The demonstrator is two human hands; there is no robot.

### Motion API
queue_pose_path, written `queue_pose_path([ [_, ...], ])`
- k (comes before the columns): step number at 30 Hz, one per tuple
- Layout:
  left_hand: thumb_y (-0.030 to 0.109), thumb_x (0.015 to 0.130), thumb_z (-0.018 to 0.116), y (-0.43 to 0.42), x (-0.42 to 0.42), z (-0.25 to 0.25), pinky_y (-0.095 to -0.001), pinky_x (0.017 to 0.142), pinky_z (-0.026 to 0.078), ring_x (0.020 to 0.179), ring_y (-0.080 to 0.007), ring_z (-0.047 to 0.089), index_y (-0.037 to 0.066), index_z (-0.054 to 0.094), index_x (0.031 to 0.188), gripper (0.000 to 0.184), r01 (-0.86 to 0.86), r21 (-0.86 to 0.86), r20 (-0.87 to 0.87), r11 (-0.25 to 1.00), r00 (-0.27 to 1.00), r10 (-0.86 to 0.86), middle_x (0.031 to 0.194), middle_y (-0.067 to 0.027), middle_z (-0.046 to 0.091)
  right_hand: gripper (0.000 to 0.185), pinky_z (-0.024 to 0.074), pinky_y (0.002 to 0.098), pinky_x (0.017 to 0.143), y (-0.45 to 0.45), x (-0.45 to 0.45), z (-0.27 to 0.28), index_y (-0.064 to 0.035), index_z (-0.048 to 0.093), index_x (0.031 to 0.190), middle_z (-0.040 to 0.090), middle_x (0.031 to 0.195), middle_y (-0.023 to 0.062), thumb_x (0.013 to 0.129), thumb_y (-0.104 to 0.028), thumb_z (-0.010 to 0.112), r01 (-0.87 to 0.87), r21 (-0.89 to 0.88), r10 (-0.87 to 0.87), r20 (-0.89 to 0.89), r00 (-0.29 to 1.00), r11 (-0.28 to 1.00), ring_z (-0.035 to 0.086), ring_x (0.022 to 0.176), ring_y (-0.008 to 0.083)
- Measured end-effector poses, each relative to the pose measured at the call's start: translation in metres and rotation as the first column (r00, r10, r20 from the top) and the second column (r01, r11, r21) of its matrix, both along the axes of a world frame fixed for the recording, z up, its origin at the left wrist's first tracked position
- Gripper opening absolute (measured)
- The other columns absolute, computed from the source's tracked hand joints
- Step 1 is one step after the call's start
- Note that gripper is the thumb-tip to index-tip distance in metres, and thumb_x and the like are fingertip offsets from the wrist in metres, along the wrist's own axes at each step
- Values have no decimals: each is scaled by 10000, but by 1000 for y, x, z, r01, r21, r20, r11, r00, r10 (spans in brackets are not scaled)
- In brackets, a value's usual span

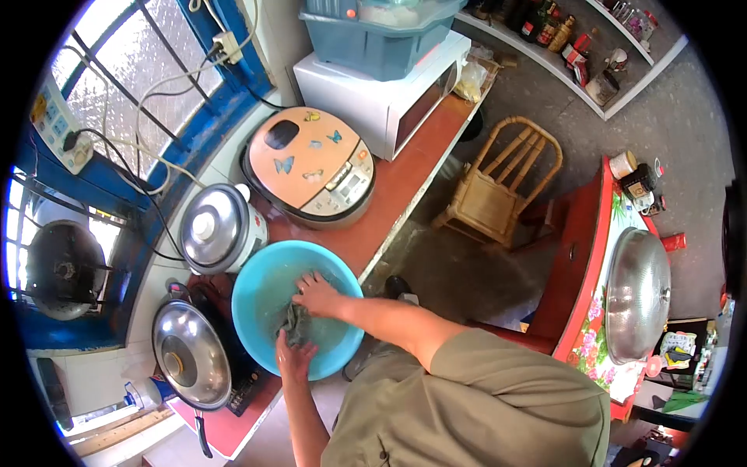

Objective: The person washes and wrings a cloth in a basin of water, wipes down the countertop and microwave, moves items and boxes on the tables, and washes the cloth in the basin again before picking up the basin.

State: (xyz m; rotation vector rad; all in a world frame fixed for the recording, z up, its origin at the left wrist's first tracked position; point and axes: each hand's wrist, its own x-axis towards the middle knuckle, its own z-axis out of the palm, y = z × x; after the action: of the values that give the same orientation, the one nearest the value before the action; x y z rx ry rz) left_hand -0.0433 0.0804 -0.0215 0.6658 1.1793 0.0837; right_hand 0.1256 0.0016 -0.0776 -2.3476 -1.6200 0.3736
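A light-blue basin holds cloudy water. In it is a wet, dark grey-green cloth, bunched between my two hands. My left hand is at the near side of the basin, its fingers closed on the lower end of the cloth. My right hand reaches in from the right and grips the cloth's upper end; a ring shows on one finger. The fingertips of both hands are partly hidden by the cloth and water.
A lidded wok sits on a black cooktop beside the basin. Behind are a small lidded pot, a rice cooker and a microwave. Cords hang by the window. A bamboo chair and a floral table are to the right.
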Motion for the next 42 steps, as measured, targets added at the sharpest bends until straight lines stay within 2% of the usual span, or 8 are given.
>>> queue_pose_path([
  [5,477,879,528,35,12,-35,-587,985,355,1203,-406,412,104,299,1368,656,-106,-276,302,955,934,191,1327,-231,374,406,321,504,1022,27,-43,45,-142,632,1115,482,1213,176,718,-227,603,214,95,-79,-726,683,972,388,1212,376],
  [7,458,916,468,72,-9,-112,-520,992,391,1129,-228,504,141,518,1187,420,-1,-251,617,968,770,160,1131,-114,584,418,329,467,1013,20,-64,66,-87,620,1096,480,1176,183,695,-205,617,183,371,154,-715,682,910,410,1167,380],
  [11,405,924,485,24,29,-7,-410,877,497,948,-213,594,120,555,1099,342,-253,84,464,964,866,187,1073,-42,604,442,317,485,992,2,-87,101,-50,593,1085,473,1091,171,689,-236,655,152,529,206,-556,806,835,442,1092,370],
  [20,392,927,490,14,34,-4,-415,838,513,961,-203,595,124,541,1127,338,-237,-223,438,945,842,315,1085,-44,598,377,395,476,869,32,-54,68,-32,586,962,517,1001,179,804,-371,635,194,691,172,-424,889,697,523,949,379],
  [30,289,968,438,-7,31,-8,-432,832,533,1030,-294,587,36,502,1174,334,-281,-98,372,955,879,297,1166,-131,571,398,480,469,715,45,-15,71,-43,606,879,615,898,165,885,-431,518,12,359,140,-392,909,933,603,815,375],
  [36,330,952,470,-4,-5,-13,-585,908,449,1197,-405,471,76,395,1317,451,-428,-86,272,900,859,435,1358,-188,422,440,411,486,904,21,25,32,-113,592,1131,521,1184,157,855,-455,560,-129,161,169,-268,949,978,513,1079,352],
  [38,369,931,501,-5,-5,1,-624,925,409,1201,-475,430,70,306,1369,565,-446,-160,175,881,865,470,1424,-222,296,448,332,556,962,5,34,14,-135,570,1187,464,1277,147,830,-405,603,-269,138,245,170,955,953,413,1202,347],
  [42,449,910,505,-9,4,8,-594,924,416,1160,-492,444,33,262,1390,681,-402,-137,27,905,912,410,1388,-223,340,434,309,617,949,11,6,27,-134,563,1193,449,1316,153,796,-295,632,-252,-210,254,-20,967,945,404,1226,349],
])
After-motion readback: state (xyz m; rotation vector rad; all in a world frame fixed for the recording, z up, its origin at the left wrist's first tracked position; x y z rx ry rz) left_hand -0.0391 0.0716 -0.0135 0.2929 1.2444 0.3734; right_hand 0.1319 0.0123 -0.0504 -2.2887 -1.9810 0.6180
